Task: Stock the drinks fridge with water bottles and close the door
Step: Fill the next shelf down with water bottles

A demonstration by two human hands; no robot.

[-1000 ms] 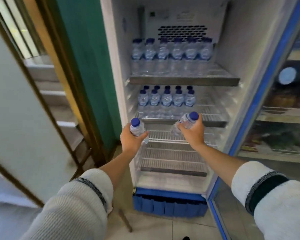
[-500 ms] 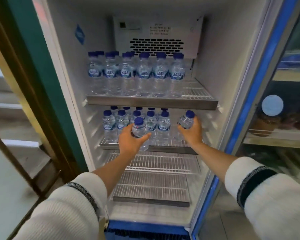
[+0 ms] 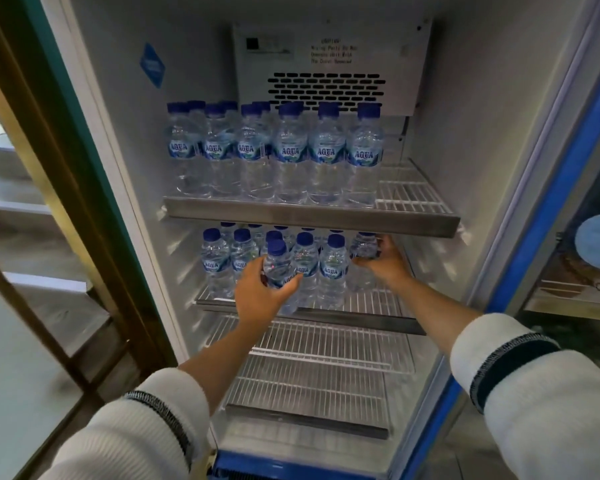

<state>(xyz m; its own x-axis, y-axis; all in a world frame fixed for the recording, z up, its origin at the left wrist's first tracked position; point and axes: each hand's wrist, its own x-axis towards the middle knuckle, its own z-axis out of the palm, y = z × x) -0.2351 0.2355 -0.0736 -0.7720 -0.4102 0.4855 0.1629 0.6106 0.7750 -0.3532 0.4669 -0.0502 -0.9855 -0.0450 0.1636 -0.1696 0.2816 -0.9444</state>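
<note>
Right-hand bottle (image 3: 363,247) half-hidden (cap unseen)

Both forearms are bare below pushed-up white ribbed knit sleeves, the left sleeve (image 3: 136,427) and the right sleeve (image 3: 548,403) each ringed near the cuff by a dark navy band with speckled edging.

Head view, close, facing fridge (image 3: 118,140) interior

Inside the open fridge (image 3: 125,140), water bottles (image 3: 291,150) stand in rows on the top shelf (image 3: 312,216). More bottles (image 3: 333,265) stand on the second shelf (image 3: 368,318), left and centre. Two wire shelves (image 3: 323,379) lie below.
</note>
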